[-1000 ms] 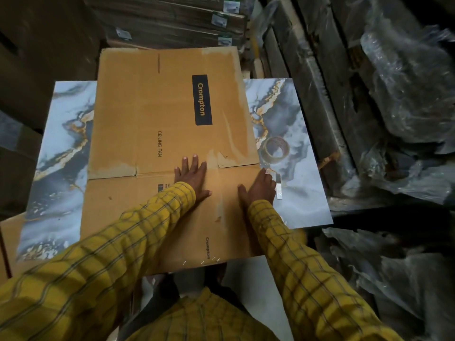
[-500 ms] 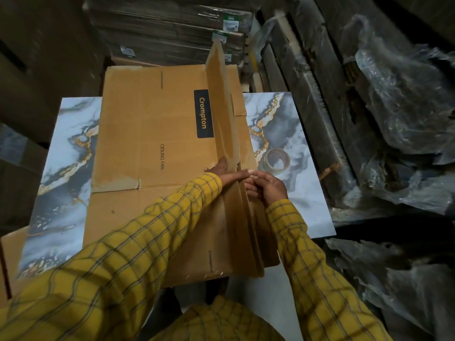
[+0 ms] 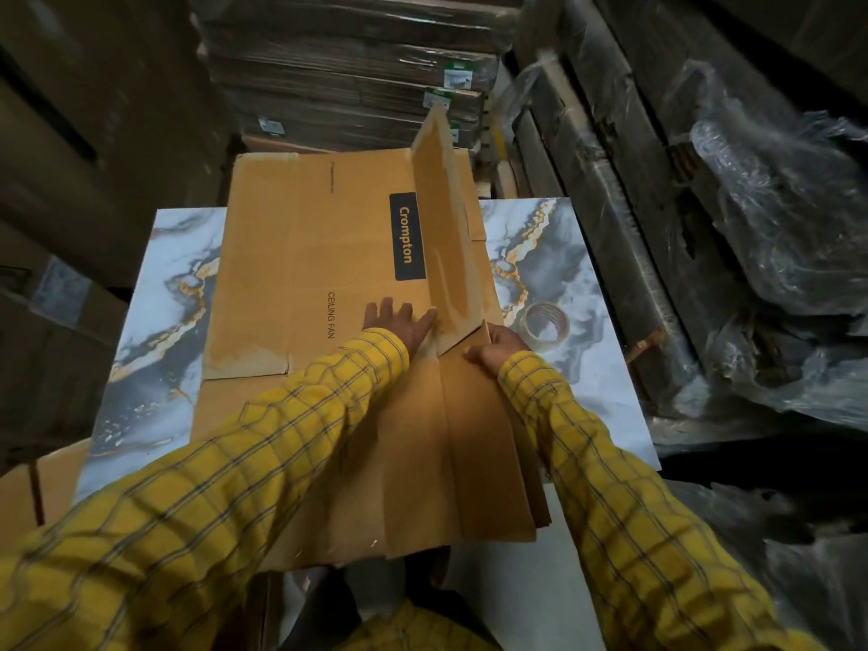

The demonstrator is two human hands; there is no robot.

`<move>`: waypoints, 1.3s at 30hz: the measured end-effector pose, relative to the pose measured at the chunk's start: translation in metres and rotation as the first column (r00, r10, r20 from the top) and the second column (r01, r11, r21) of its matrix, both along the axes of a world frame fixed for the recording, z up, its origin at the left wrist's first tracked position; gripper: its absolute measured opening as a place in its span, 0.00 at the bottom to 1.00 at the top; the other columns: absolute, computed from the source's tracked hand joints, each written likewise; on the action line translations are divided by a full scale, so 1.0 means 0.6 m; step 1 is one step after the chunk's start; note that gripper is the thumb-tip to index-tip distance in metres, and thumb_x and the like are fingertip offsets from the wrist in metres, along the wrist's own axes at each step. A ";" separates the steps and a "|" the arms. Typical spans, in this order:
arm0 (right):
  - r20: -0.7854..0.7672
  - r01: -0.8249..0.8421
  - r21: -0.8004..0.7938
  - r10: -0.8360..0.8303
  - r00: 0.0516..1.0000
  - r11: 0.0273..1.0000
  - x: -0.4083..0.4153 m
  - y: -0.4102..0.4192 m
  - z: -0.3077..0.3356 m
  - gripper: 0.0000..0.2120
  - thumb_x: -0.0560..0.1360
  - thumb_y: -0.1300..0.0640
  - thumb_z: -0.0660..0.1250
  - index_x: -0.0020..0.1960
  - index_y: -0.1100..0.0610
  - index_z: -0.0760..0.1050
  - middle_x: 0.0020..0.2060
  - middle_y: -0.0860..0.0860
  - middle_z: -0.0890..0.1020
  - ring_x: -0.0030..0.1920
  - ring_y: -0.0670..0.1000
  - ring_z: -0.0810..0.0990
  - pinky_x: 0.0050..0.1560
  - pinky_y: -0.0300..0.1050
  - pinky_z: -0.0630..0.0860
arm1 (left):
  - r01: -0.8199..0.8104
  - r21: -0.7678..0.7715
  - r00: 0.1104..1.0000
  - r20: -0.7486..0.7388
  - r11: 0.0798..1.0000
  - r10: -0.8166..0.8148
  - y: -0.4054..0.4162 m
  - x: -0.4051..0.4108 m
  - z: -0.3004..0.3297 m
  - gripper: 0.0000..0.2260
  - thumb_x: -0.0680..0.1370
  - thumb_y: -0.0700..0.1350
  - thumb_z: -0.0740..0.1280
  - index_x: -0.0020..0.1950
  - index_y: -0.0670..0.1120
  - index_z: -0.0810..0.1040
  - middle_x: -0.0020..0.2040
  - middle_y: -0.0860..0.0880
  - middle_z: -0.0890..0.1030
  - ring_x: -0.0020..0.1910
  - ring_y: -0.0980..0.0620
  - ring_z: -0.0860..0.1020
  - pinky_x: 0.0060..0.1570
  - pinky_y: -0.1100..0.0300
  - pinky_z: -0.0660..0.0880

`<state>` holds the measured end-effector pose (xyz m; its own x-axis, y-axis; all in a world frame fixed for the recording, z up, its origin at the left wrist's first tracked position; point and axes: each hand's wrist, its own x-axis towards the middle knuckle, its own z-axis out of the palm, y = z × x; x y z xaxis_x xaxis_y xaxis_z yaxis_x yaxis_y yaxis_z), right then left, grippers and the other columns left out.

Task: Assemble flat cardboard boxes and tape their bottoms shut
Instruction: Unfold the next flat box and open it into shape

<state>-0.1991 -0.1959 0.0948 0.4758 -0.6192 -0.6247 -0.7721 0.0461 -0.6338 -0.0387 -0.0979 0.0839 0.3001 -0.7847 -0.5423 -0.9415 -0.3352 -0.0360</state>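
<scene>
A flat brown cardboard box point(image 3: 305, 256) printed "Crompton CEILING FAN" lies on a marble-patterned table point(image 3: 155, 331). Its right-hand panel point(image 3: 441, 218) stands folded up along a crease. My left hand point(image 3: 399, 321) lies flat with straight fingers on the box, its thumb against the foot of the raised panel. My right hand point(image 3: 498, 350) grips the box's right edge near the crease, its fingers hidden under the cardboard. A roll of clear tape point(image 3: 545, 324) lies on the table just right of that hand.
Bundled stacks of flat cartons point(image 3: 357, 72) stand beyond the table's far edge. Plastic-wrapped goods point(image 3: 775, 227) and dark crates line the right side. Another carton point(image 3: 56, 481) sits low at the left. White floor shows near my body.
The box's right panel, flat one second ago, has been lifted upright. My left hand moved from pinching the fold to pressing flat on the box; my right hand shifted to the right edge.
</scene>
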 end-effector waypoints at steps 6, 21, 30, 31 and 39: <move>0.238 0.160 0.035 -0.164 0.957 0.986 0.020 -0.017 0.062 0.19 0.74 0.64 0.72 0.64 0.54 0.79 0.53 0.55 0.84 0.52 0.57 0.83 0.58 0.52 0.81 | -0.073 -0.131 0.992 -0.113 0.989 0.058 -0.023 0.016 0.042 0.53 0.72 0.54 0.75 0.81 0.47 0.38 0.81 0.40 0.48 0.79 0.37 0.49 0.76 0.43 0.55; 0.493 0.048 -0.020 -0.032 0.869 0.999 0.096 -0.040 0.301 0.13 0.76 0.70 0.67 0.59 0.58 0.78 0.38 0.49 0.82 0.32 0.44 0.83 0.30 0.32 0.76 | -0.234 -0.449 0.961 -0.241 0.862 0.135 -0.002 0.157 0.267 0.52 0.74 0.31 0.67 0.77 0.69 0.38 0.79 0.43 0.32 0.78 0.35 0.55 0.70 0.42 0.69; 0.479 0.160 -0.081 -0.102 0.872 0.984 0.119 -0.090 0.334 0.12 0.74 0.60 0.72 0.57 0.58 0.78 0.42 0.52 0.83 0.35 0.49 0.83 0.36 0.39 0.79 | -0.234 -0.450 0.967 -0.203 0.862 0.156 0.139 0.281 0.278 0.42 0.74 0.27 0.58 0.79 0.62 0.52 0.81 0.39 0.42 0.80 0.40 0.48 0.76 0.56 0.50; 0.444 0.167 -0.104 -0.104 0.890 0.980 0.122 -0.093 0.313 0.18 0.71 0.56 0.76 0.58 0.59 0.78 0.46 0.54 0.84 0.40 0.52 0.84 0.43 0.42 0.81 | -0.249 -0.429 0.961 -0.220 0.868 0.167 0.155 0.282 0.259 0.42 0.75 0.27 0.59 0.79 0.62 0.51 0.81 0.39 0.43 0.80 0.40 0.49 0.76 0.56 0.50; 0.331 0.213 -0.273 -0.117 0.937 0.938 0.108 -0.105 0.244 0.26 0.75 0.56 0.74 0.70 0.62 0.73 0.63 0.60 0.80 0.57 0.57 0.80 0.48 0.38 0.76 | -0.299 -0.526 0.951 -0.100 0.797 0.291 0.144 0.241 0.217 0.21 0.82 0.45 0.60 0.74 0.57 0.71 0.78 0.45 0.62 0.79 0.40 0.53 0.74 0.46 0.55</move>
